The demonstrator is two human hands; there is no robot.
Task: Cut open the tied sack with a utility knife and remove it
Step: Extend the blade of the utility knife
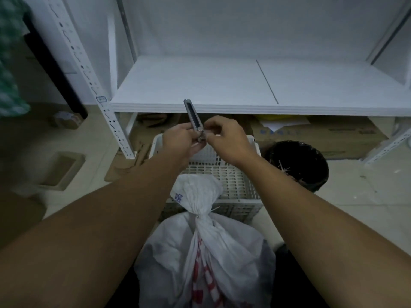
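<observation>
Sack: nearest me, the white woven plastic sack with red printing (pixel 206 258) stands on the floor between my forearms, its neck cinched by a thin tie (pixel 201 215) and the gathered top flopping against the crate behind. It looks uncut from here.

Crate: the white slotted plastic crate (pixel 231 181) sits just behind the sack, touching its top. If I slash away from me, I judge the blade could catch the crate wall.

Bin: a black round bin (pixel 298 163) stands to the right of the crate, clear of my cutting line.

Left hand: my left hand (pixel 180 138) has its fingers clamped on the lower end of the grey metal utility knife (pixel 193 117), which points up and away.

Right hand: my right hand (pixel 226 138) has thumb and forefinger pinched together on the knife's butt or slider; I cannot tell which, nor whether any blade is out.

Risk, blade: pushing the slider with fingertips this close could pinch or nick skin, I reckon.

Risk, cut: the tie sits tight in bunched fabric, so a forced stroke may slip toward my holding hand or slit the sack wall and spill what is inside.

Shelf: the white board shelf (pixel 222 85) lies beyond the knife tip.
</observation>
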